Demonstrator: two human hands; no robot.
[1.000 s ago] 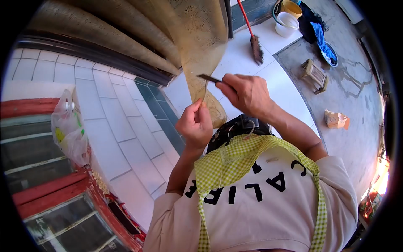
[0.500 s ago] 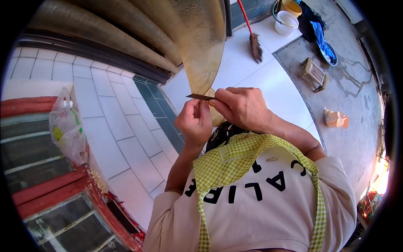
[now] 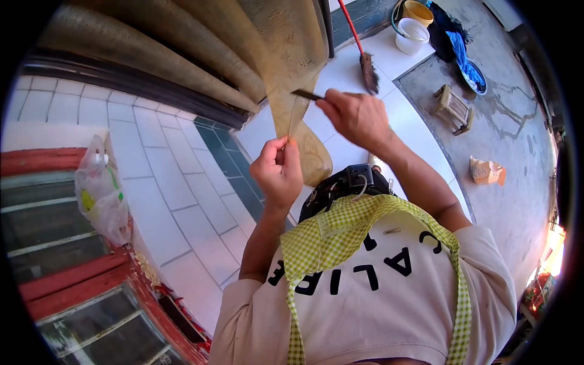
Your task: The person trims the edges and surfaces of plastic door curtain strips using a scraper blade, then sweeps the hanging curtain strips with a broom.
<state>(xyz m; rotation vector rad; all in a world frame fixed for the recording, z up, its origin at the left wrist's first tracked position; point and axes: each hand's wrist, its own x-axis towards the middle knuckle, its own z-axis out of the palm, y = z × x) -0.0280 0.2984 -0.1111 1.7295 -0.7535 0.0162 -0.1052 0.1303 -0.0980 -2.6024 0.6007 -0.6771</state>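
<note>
Concrete floor (image 3: 511, 158) at far right, white tiled floor (image 3: 413, 131) nearer. Tan patterned curtain (image 3: 298, 55) hangs at far centre; its end narrows toward the hands, with a loose flap folding out below the pinch, near the waist. That's the workpiece.

Checked apron (image 3: 331, 243) on the wearer, near centre. Far right: 1 red-handled broom (image 3: 369, 73) against the tiles, 1 white bucket (image 3: 412, 38), 1 small stool (image 3: 455, 109).

2 hands in play. Right hand (image 3: 359, 118): fingers wrapped around the handle end of a thin dark blade (image 3: 307, 95), tip pointing left over the curtain. Can't tell if the blade touches cloth. Left hand (image 3: 277, 173): thumb and fingers pinched on the curtain edge, nearer the body than the blade. A thin line runs from the pinch up toward the blade; cloth edge or thread, can't tell.

Step in hand, my read: blade work along the held edge, cloth drawn fairly tight. Next move calls for a firm left pinch, steady tension, and a controlled stroke with the blade clear of the left fingers.
</note>
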